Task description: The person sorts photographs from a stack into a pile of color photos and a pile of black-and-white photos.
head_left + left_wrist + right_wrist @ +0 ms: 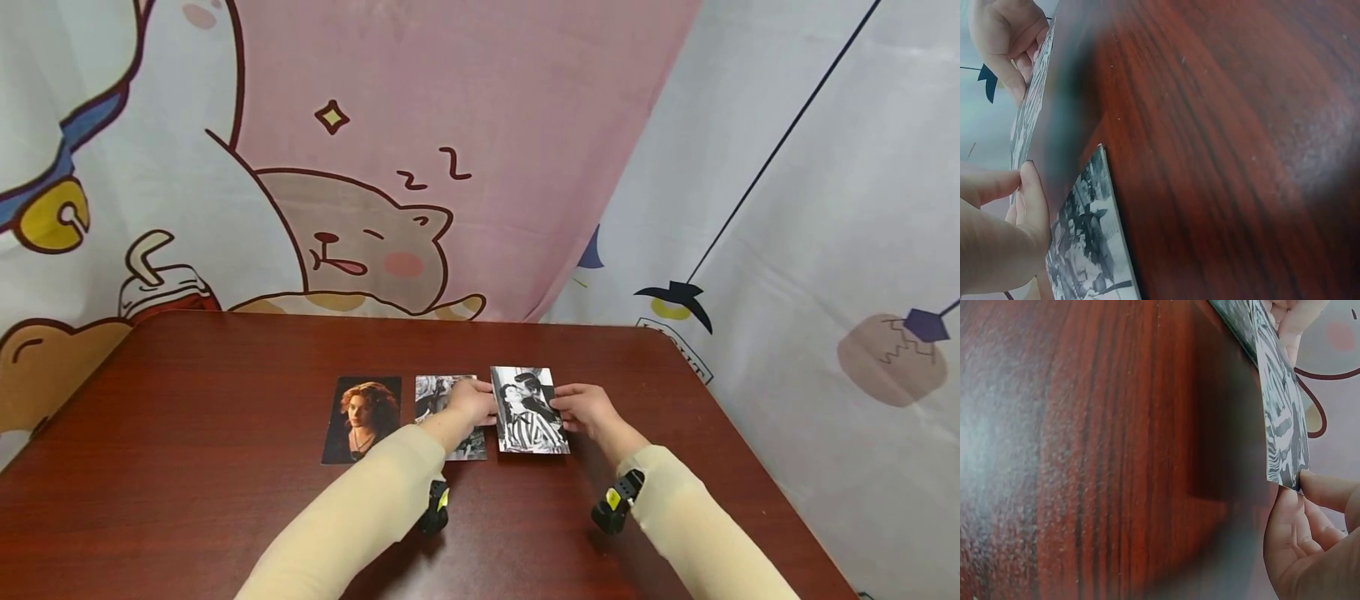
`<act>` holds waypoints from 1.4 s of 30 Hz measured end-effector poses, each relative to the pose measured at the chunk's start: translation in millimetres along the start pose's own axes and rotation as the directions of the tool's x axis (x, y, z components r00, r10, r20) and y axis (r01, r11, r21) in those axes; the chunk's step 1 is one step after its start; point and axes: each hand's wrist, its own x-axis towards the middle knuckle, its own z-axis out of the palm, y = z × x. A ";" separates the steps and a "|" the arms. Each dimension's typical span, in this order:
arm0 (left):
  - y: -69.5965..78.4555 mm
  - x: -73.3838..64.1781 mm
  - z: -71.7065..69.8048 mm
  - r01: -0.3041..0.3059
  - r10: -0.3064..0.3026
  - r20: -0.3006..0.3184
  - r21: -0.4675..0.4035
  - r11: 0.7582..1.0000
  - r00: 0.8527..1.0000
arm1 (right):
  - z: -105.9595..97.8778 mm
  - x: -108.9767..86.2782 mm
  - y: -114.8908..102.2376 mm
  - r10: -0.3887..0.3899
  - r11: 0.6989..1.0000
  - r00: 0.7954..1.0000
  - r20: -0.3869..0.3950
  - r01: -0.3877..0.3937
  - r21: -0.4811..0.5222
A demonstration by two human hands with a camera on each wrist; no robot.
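Between both hands a black-and-white photo card (528, 412) of a couple is held just above the table, its shadow falling on the wood in the right wrist view. My left hand (472, 402) pinches its left edge between thumb and fingers. The right hand (588, 408) pinches the opposite edge. Under the left hand lies a second black-and-white photo card (1091, 244), partly covered by that hand in the head view. Further left, a colour portrait card (362, 418) of a person with reddish hair lies flat on the table.
The dark red-brown wooden table (187, 500) reaches back to a hanging cloth (525, 167) with cartoon prints. Its right edge slants away beside a pale cloth (825, 275). Each wrist wears a small black camera, such as the right wrist camera (618, 500).
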 end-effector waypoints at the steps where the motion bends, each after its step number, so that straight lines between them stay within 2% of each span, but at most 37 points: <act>1: -1.2 -0.4 1.0 -0.003 0.003 -0.002 0.008 1.000 1.000 | 0.1 0.2 1.2 0.004 1.000 1.000 -0.004 -0.004 -0.003; 10: -11.2 4.9 7.9 -0.002 0.003 -0.029 0.014 1.000 1.000 | -0.3 0.7 7.3 0.014 1.000 1.000 -0.013 -0.015 -0.013; 20: -10.9 3.6 8.2 -0.001 0.000 0.003 0.019 1.000 1.000 | -0.7 1.8 12.8 0.015 1.000 1.000 -0.013 -0.015 -0.024; 23: -8.0 -0.5 6.0 -0.011 0.010 0.021 0.054 0.998 1.000 | -1.0 2.4 13.4 0.014 0.999 1.000 -0.018 -0.014 -0.037; 27: -1.0 -4.9 -0.9 -0.050 0.045 0.044 0.109 0.993 0.998 | -0.9 2.9 11.7 0.010 0.998 0.999 -0.048 -0.013 -0.057; 29: 2.7 -6.1 -5.9 -0.066 0.061 0.054 0.102 0.993 0.997 | -0.1 2.6 10.1 0.005 0.998 0.998 -0.058 -0.008 -0.064; 36: 8.8 -6.6 -28.2 -0.046 0.046 0.036 0.005 0.999 0.998 | 8.3 1.6 2.8 -0.008 0.998 0.999 -0.037 0.006 -0.068; 42: 10.1 -5.6 -49.3 -0.031 0.031 0.018 0.012 0.999 0.999 | 18.1 1.7 -4.8 -0.025 0.997 1.000 -0.009 0.025 -0.074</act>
